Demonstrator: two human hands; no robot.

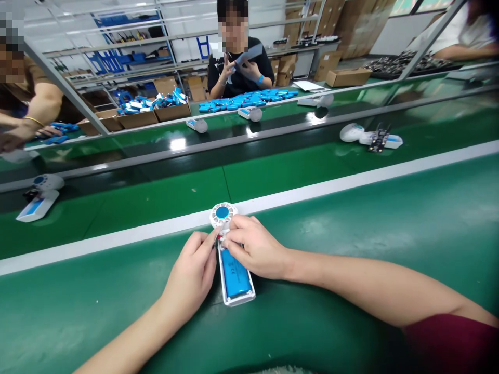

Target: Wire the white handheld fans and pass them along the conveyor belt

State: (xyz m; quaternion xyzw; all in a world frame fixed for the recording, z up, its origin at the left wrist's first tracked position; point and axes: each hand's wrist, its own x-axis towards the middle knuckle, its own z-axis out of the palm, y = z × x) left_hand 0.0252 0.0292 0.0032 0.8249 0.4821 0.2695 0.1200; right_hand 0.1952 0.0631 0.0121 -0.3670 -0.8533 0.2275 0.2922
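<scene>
An opened white handheld device housing lies in front of me on the green work surface, its round head pointing away. A blue battery pack fills the handle, and a blue disc sits in the head's ring of slots. My left hand pinches at the housing's neck from the left, beside a bit of red. From the right, my right hand has thumb and fingers pressed together at the same neck. Whatever small parts lie between the fingertips are mostly hidden.
Beyond the white edge strip runs a green conveyor belt. Similar devices lie at the left and right. Across the line, a co-worker handles a part behind a pile of blue batteries. Other people work at both sides.
</scene>
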